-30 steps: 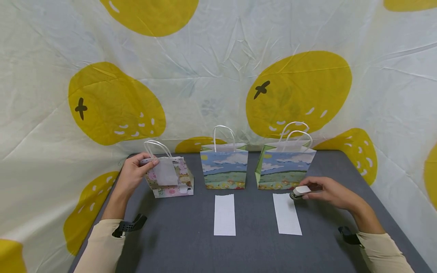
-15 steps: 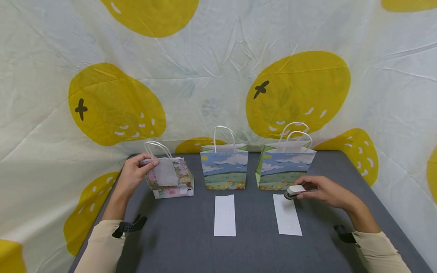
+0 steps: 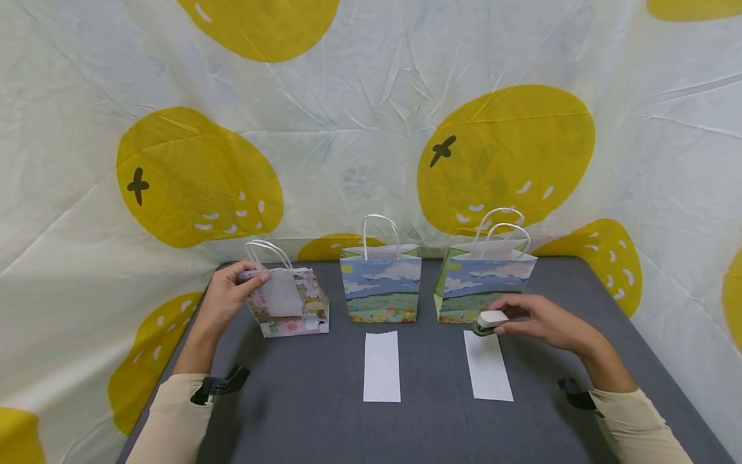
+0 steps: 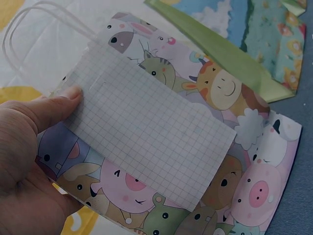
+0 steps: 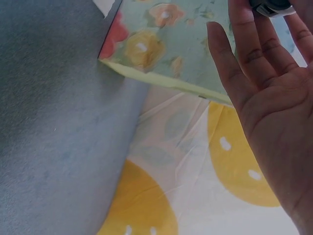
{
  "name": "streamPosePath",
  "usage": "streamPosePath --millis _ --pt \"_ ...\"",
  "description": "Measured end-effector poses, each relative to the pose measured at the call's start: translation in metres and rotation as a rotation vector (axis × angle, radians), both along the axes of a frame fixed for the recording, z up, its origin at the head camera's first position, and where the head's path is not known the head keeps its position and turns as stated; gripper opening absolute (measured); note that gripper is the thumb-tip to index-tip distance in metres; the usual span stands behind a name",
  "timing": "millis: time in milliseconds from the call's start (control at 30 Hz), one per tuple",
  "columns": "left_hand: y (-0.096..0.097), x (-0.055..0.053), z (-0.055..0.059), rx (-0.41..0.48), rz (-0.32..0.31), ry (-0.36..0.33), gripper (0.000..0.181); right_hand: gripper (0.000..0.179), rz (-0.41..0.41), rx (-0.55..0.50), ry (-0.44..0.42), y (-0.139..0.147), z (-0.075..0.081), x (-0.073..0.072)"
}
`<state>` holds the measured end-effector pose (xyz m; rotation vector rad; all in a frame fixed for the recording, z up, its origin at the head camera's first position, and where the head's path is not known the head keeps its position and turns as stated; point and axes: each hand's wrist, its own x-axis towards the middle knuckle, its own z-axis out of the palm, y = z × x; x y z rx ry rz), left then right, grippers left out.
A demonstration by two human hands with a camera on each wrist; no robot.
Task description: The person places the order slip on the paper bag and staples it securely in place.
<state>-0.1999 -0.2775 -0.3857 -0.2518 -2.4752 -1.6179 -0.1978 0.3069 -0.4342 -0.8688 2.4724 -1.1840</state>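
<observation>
Wide lane across the table [image 3: 313, 419], bottom centre; higher up, pink bag [image 3: 310, 303] and middle bag [image 3: 380, 290] block, slim gap between!

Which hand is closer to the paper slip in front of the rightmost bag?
Right. The right hand is by the far end of the paper slip, holding a stapler-like tool; the left hand is well left, gripping the animal-print bag.

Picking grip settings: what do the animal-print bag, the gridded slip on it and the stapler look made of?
Animal-print bag: likely paper, smooth, low-sheen; sharp crease near its base.
Gridded slip: matte paper; ruled squares, crisp cut edges.
Stapler: even white top, probably smooth plastic; dark lower part, metal or plastic, unclear.
</observation>
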Motion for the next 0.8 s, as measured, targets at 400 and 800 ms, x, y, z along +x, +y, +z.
streamPosePath --millis 400,800 --pt "0.0 0.0 0.001 -0.002 -0.009 -0.002 0.018 0.027 0.0 -0.055 0.0 -0.016 0.009 0.0" --pt "0.0 -0.001 0.002 0.003 -0.009 -0.002 0.019 0.029 -0.012 -0.092 -0.04 -0.03 0.014 0.0"
